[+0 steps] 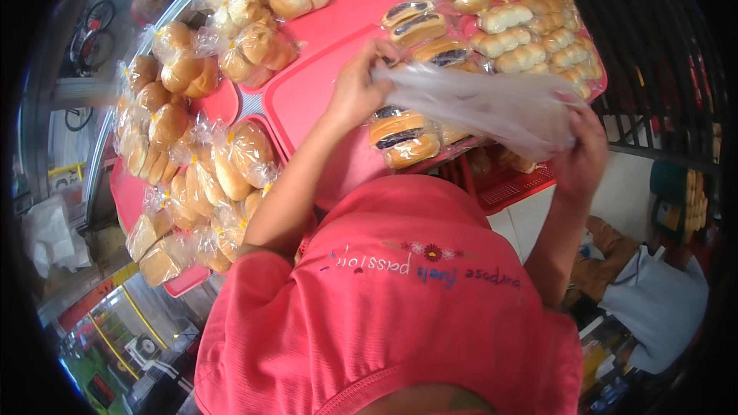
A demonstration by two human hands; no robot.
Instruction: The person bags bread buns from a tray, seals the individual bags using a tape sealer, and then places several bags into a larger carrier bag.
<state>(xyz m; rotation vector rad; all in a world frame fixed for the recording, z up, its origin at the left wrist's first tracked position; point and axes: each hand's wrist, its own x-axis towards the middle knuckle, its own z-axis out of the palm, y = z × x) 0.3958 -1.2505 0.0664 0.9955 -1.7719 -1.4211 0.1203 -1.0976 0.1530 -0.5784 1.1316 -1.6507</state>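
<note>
A translucent white plastic bag (490, 101), blurred by motion, is stretched sideways between my two hands. My left hand (360, 83) grips one end of it above a pink tray (300, 89). At the other end, my right hand (585, 144) holds the bag near the tray's right side. Below and behind the bag lie wrapped bread rolls with dark filling (403, 138), partly covered by it. Whether anything is inside the bag, I cannot tell.
Bagged round buns (173, 63) and bagged long loaves (230, 167) crowd the trays at left. Small wrapped rolls (522, 57) fill a tray at upper right. A red plastic basket (507, 190) sits lower, beneath the tray edge. A glass panel's metal frame (104, 144) borders the left.
</note>
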